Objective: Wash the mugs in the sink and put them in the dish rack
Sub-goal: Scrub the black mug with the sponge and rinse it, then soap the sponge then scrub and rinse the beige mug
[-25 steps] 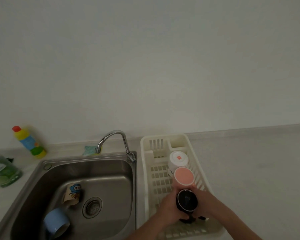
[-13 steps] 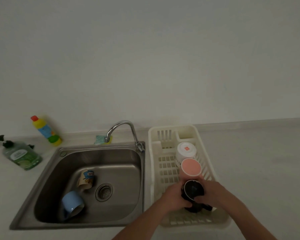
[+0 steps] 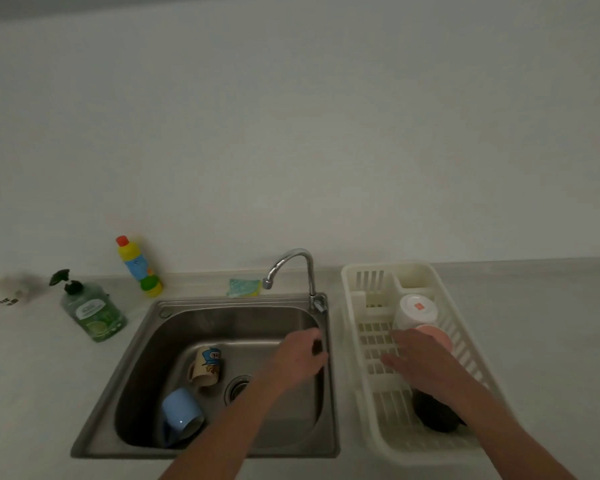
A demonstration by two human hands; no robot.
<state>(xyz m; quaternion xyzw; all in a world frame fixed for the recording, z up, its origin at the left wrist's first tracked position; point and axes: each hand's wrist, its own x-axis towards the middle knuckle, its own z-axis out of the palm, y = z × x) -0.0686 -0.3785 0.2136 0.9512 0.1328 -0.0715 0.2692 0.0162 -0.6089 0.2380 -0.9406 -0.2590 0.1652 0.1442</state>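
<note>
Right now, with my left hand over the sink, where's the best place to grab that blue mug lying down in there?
Probably the body of the blue mug, taken from above. It lies on its side in the near left corner of the sink, mouth toward you. Its handle isn't clearly visible, so wrap the rounded wall. Your left hand would need to move left and toward you.

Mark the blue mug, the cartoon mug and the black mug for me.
blue mug [image 3: 181, 412]: head view, on its outer side wall.
cartoon mug [image 3: 208, 367]: head view, on the printed side.
black mug [image 3: 433, 415]: head view, on its dark body, in the dish rack [image 3: 352, 282].
</note>
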